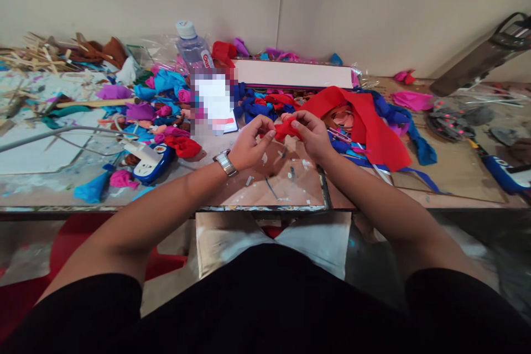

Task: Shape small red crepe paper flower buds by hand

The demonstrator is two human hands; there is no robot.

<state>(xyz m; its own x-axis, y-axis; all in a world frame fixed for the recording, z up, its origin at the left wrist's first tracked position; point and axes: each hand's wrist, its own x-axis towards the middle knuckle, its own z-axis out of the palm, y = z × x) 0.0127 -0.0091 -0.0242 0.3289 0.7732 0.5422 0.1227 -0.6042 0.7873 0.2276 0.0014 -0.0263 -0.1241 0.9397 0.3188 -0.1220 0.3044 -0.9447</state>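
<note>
Between the two hands, just above the near edge of the workbench point(448, 174), sat a small scrap of red fabric point(285, 130). The left hand point(249, 146) pinched one end of it between thumb and curled fingers; the right hand point(312, 134) closed on the other end in the same way, so both hands were grasping the one piece, knuckles nearly touching. A metal wristwatch point(225, 162) circled the left wrist.

The scrap looked featherlight and limp, soft enough to bunch wherever it was squeezed. To my eye it had no stiffness of its own; it would sag or unfold once let go, and a fingertip pinch at the ends or along a gathered fold seemed the sensible hold. It did not look slippery or breakable, though a thin weave might fray or tear under a hard pull.

Beyond the hands lay a larger red cloth sheet point(365, 116), flat and creased, with dark blue strips point(417, 141) trailing beside it. Off to the left a heap of little cloth bundles point(160, 99) in purple, pink, turquoise and red lay rounded and puffy, like stuffed buds. A clear plastic water bottle point(193, 47) stood behind them, a long white box point(294, 73) lay against the wall, and a white and blue power strip point(149, 161) rested near the front. Thin wooden sticks point(37, 55) were scattered in the far left corner. The benchtop itself was hard, scuffed and flecked with paint and snippets.
</note>
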